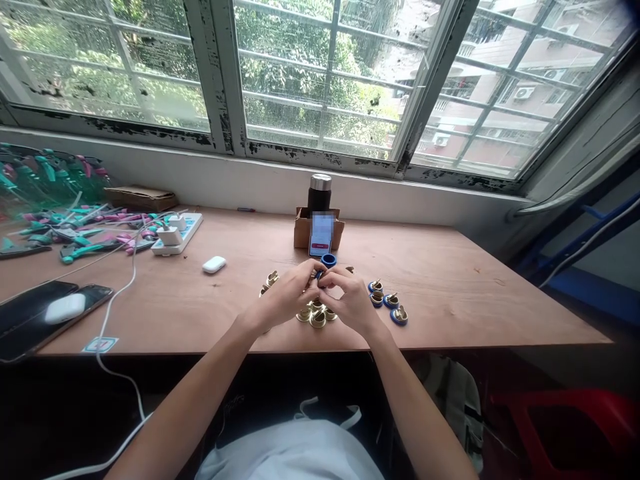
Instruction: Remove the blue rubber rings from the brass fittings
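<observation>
LH (296, 288), RH (350, 295), both pinched on blue pc (319, 274)

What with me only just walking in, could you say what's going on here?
A person's left hand and right hand meet at a small blue piece, mostly hidden by the fingers, so the exact grip can't be seen. A blue ring shows just beyond them. Gold-coloured pieces lie on the wooden table below the hands; four blue-rimmed gold pieces sit to the right.
</observation>
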Demonstrator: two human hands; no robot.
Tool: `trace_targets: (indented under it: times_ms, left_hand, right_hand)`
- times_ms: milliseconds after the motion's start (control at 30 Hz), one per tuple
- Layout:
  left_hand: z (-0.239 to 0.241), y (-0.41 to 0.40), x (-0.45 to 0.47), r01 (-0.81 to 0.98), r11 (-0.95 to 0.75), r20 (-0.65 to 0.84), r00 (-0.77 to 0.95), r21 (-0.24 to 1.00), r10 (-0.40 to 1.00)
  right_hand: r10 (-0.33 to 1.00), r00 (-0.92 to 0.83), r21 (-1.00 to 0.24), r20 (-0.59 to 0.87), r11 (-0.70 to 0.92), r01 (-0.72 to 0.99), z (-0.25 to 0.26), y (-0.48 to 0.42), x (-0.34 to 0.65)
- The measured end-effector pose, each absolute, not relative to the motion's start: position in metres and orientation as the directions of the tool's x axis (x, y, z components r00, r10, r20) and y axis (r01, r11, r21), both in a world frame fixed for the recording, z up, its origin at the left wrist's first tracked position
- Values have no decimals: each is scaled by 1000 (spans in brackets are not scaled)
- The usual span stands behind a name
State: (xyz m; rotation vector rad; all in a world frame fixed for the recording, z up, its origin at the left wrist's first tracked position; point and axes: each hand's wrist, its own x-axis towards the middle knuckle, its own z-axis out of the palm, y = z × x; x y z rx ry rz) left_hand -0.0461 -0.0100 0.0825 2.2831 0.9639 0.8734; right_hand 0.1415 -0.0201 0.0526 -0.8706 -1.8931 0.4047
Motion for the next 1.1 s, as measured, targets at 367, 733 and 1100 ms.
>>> trace_targets:
  times_ms: [367, 733, 1100]
  left_hand:
    - [81, -7, -47, 421, -618, 399, 499, 665, 769]
    - [79, -6, -45, 362, -671, 506, 455, 648, 733]
    - [89, -12, -55, 408, -553, 270, 571, 726, 775]
  right_hand:
    - [730, -253, -658, 634, 682, 320, 50, -19, 137]
    - [722, -141, -665, 678, 683, 301, 45, -21, 125]
    - [637, -242, -543, 732, 759, 358, 44, -14, 139]
